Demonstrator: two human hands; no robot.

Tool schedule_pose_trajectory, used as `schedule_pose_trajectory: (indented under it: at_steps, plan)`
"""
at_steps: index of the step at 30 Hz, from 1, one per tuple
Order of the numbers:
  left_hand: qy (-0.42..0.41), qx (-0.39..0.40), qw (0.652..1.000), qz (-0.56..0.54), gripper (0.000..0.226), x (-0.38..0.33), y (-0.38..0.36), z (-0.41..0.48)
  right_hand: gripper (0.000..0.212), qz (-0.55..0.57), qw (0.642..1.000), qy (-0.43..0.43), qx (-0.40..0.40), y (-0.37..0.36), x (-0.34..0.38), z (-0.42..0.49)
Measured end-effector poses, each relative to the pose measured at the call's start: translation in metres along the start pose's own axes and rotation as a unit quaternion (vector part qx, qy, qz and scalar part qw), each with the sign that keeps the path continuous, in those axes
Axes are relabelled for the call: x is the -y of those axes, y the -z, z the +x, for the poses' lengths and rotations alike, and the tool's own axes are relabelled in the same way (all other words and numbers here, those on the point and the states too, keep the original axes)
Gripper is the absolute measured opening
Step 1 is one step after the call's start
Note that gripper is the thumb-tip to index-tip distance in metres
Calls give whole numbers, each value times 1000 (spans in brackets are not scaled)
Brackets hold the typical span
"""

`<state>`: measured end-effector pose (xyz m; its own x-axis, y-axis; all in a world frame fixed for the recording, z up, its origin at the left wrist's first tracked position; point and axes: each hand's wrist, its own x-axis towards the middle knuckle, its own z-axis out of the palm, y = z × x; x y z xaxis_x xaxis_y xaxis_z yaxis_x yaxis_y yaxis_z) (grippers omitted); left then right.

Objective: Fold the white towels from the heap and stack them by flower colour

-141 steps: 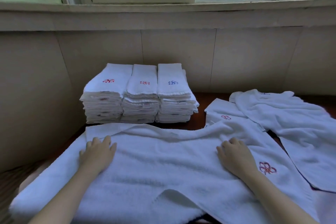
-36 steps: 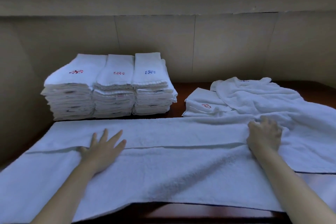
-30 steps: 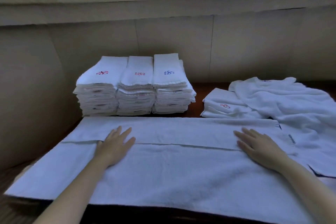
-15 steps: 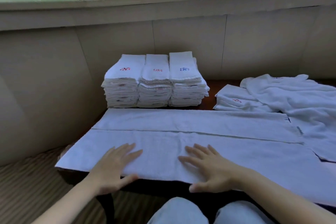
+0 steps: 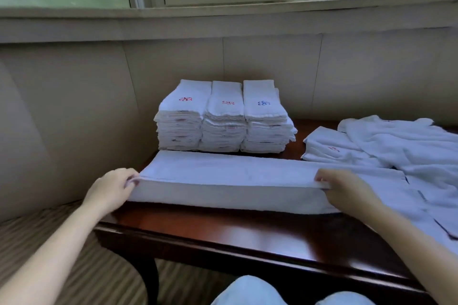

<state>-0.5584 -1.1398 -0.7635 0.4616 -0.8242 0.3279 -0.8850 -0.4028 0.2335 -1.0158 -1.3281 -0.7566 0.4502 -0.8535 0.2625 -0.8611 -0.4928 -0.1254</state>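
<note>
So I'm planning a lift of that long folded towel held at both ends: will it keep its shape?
Probably not. The long folded towel is soft terry and already bends over where the left hand and right hand pinch its near edge, so its middle would likely sag. It looks light, and unlikely to slide easily on the table.

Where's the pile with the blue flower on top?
In the head view, the blue-flower stack stands at the back of the wooden table near the wall, rightmost of three side-by-side stacks, next to a red-flower stack.
</note>
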Motion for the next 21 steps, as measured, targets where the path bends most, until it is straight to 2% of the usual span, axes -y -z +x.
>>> schedule_pose_trajectory:
  at_steps: [1,4,6,7,9,12,15,21]
  plan:
    - [19,-1,1000,-25,22,1,3,13,25,21,1000,-4,-15,4,-5,11]
    - [60,-59,994,-71,24,-16,-3,55,41,19,998,-33,-52,3,-14,52]
    - [84,-78,990,-80,21,-34,-17,80,35,-2,996,-79,-41,-4,-14,77]
    - [93,-85,990,-69,22,-41,-26,98,27,-13,995,-93,-28,-9,-15,96]
    - [113,-55,991,-41,24,-54,-45,116,12,-61,990,-115,47,-21,-18,109]
    - [142,10,989,-33,23,-59,-80,140,4,-73,987,-108,94,-52,-32,131]
    - [148,20,988,-48,28,-51,-101,149,10,-61,982,-131,121,-64,-41,147]
    - [150,33,988,-7,29,-43,-104,142,13,-94,967,-124,204,-53,-39,151]
